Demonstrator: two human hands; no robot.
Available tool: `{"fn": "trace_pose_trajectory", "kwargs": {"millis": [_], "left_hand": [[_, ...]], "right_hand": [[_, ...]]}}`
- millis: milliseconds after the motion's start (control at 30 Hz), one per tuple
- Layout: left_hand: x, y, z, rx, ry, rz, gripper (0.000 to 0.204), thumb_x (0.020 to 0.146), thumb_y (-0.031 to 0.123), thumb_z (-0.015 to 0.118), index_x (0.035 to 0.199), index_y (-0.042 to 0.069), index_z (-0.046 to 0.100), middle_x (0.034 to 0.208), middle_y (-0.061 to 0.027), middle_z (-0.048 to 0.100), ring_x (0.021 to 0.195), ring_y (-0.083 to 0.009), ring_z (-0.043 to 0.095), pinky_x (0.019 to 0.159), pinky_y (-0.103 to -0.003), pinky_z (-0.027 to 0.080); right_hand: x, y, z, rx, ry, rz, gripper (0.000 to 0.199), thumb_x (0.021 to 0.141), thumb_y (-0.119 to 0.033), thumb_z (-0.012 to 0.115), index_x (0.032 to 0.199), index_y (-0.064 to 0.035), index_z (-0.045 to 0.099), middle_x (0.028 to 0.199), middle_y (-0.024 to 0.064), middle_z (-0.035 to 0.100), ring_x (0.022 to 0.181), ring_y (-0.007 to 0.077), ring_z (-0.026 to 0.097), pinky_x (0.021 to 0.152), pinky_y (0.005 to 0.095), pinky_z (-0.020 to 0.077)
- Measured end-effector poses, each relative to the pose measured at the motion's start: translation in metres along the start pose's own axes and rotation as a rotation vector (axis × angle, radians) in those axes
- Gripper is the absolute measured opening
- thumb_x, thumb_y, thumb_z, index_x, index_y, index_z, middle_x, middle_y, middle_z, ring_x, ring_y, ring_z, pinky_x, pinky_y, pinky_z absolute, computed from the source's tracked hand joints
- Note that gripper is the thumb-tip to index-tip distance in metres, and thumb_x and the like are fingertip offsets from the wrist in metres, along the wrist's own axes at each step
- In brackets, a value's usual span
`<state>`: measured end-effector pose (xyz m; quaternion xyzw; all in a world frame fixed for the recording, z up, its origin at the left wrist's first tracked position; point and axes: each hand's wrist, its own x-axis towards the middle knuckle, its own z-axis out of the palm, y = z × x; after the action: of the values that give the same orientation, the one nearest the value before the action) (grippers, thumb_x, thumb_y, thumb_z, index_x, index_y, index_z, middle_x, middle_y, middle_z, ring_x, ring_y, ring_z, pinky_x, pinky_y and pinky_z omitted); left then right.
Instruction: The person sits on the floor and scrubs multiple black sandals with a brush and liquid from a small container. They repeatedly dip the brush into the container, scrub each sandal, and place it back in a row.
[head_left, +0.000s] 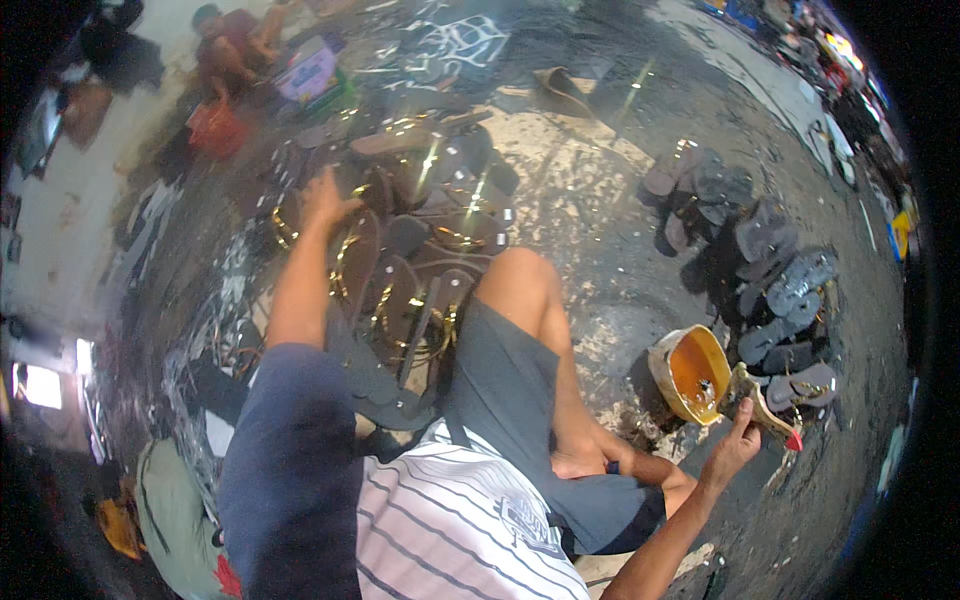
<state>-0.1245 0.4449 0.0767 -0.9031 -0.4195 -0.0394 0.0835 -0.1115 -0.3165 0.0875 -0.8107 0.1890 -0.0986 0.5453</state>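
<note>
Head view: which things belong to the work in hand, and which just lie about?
Likely in use:
brown sandals by the left hand
pale red-ended tool in the right hand
tub of amber liquid
grey sandals at right

Likely stray:
red bag
purple-green box

Unreadable lettering (pixel 525 524) on striped shirt (pixel 430 510)

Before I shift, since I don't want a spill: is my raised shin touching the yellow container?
Apart. The head view shows a strip of ground between your raised shin and the yellow container.
</note>
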Motion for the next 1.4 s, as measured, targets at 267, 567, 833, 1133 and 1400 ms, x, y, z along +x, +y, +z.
{"fn": "trace_pose_trajectory", "kwargs": {"millis": [267, 567, 833, 1133, 1400], "left_hand": [[0.031, -0.088, -0.036, -0.494, 0.051, 0.096, 0.060, 0.087, 0.020, 0.065, 0.140, -0.001, 0.047, 0.138, -0.0200, 0.053, 0.126, -0.0318, 0.052, 0.106, -0.040, 0.041], [-0.221, 0.150, -0.088, -0.889, -0.349, 0.876, 0.039, 0.096, 0.017, 0.048, 0.131, 0.001, 0.055, 0.127, -0.0138, 0.052, 0.120, -0.0259, 0.050, 0.104, -0.037, 0.040], [-0.268, 0.198, -0.088, -0.495, -0.063, 0.978, 0.115, 0.067, 0.055, 0.084, 0.153, 0.000, 0.030, 0.154, -0.0206, 0.036, 0.140, -0.0388, 0.033, 0.115, -0.051, 0.024], [-0.259, 0.236, -0.121, -1.737, -1.079, 0.492, 0.064, 0.091, 0.050, 0.063, 0.130, -0.001, 0.057, 0.124, -0.0132, 0.064, 0.093, -0.0253, 0.070, 0.084, -0.040, 0.058], [-0.355, 0.296, -0.146, -2.192, -1.565, 0.133, 0.072, 0.092, 0.064, 0.053, 0.135, 0.007, 0.052, 0.123, -0.0080, 0.061, 0.114, -0.0209, 0.060, 0.097, -0.037, 0.050]], "right_hand": [[-0.004, -0.001, 0.015, -0.087, -0.131, 0.038, 0.038, 0.093, -0.025, 0.069, 0.118, 0.0040, 0.067, 0.112, 0.0140, 0.071, 0.101, 0.0204, 0.066, 0.090, 0.0331, 0.0505], [0.051, 0.072, 0.056, -0.116, 0.105, -0.490, 0.021, 0.082, -0.018, 0.075, 0.103, -0.0118, 0.074, 0.103, 0.0108, 0.073, 0.091, 0.0279, 0.070, 0.085, 0.0379, 0.0530], [0.028, 0.078, -0.090, -1.015, -0.210, -0.184, 0.032, 0.084, -0.021, 0.074, 0.115, -0.0122, 0.070, 0.111, 0.0079, 0.071, 0.100, 0.0254, 0.066, 0.094, 0.0413, 0.0482], [-0.010, -0.080, -0.055, 0.318, 0.322, -0.066, 0.034, 0.095, -0.032, 0.070, 0.111, -0.0017, 0.068, 0.103, 0.0039, 0.068, 0.094, 0.0118, 0.060, 0.085, 0.0283, 0.0479], [-0.067, -0.084, 0.108, 0.373, -0.144, -0.373, 0.028, 0.094, -0.018, 0.070, 0.112, 0.0022, 0.064, 0.105, 0.0138, 0.069, 0.097, 0.0217, 0.065, 0.084, 0.0350, 0.0515]]}}
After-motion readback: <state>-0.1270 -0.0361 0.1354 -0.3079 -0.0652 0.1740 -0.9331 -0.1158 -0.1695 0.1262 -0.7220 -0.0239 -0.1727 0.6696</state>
